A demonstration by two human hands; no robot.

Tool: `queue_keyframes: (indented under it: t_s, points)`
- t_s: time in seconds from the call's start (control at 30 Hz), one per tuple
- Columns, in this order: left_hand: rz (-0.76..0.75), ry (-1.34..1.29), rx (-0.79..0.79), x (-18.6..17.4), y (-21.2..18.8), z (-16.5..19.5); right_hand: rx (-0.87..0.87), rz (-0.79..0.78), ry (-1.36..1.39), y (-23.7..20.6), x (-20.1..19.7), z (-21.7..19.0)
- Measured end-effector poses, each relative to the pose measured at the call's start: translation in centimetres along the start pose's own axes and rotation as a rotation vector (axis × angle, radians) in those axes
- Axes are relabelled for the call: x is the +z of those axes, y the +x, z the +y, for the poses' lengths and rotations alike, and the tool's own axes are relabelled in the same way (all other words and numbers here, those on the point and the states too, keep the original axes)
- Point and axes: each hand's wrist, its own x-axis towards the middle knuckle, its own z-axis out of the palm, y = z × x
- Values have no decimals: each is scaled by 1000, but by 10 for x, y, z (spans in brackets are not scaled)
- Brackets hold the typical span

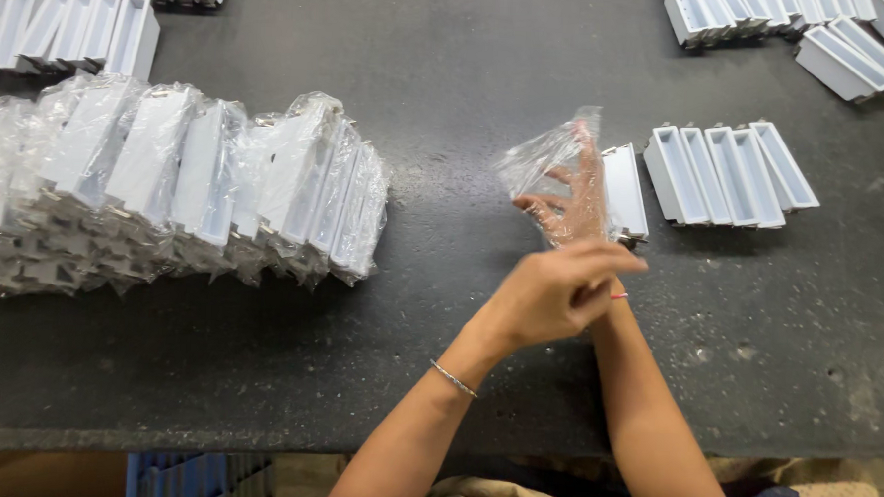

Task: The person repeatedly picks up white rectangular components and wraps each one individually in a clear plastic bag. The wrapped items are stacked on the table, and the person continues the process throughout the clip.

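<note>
Dark grey bench (437,358), matte and scuffed, with pale flecks at the right; its near edge runs across the bottom of the view, blue crate (203,479) below it at lower left.

Left hand (549,298): forearm crosses in from lower centre, thin bangle (453,378) at the wrist. Fingers loosely curled and pointing right, grip not closed on anything that can be made out; it lies over the right wrist, at the mouth of the bag.

Right hand (570,199): forearm rises from lower right, red thread at the wrist. Hand sits inside a clear plastic bag (550,169), fingers spread against the film, which is crumpled and stands up above the fingertips. Whether the grip pinches the film cannot be told.

White housing (625,190): one long, narrow, open-topped white piece, lying on the bench just beside the bagged hand, on its right, partly behind the film.

Row of housings (731,174): four like pieces, side by side and touching, open side up, just right of the single one.

Bagged stack (166,187): left of centre, well apart from the hands; many white pieces, each in clear film, leaning together in a long row on edge.

Far left corner: unbagged white pieces (74,29) packed in rows, running out of view.

Far right corner: more unbagged white pieces (770,16) in a row, with two (853,58) lying askew beside them.
</note>
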Motion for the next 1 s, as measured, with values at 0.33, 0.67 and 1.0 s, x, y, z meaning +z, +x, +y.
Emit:
queue_keyframes:
  t_s: [0.33, 0.67, 1.0]
  points:
    - [575, -92, -536, -67, 1, -81, -37, -294, 54, -1, -1, -8]
    - [734, 512, -517, -69, -14, -105, 157, -575, -128, 0, -29, -7]
    - [506, 666, -531, -64, -16, -105, 379, -178, -134, -2, -112, 5]
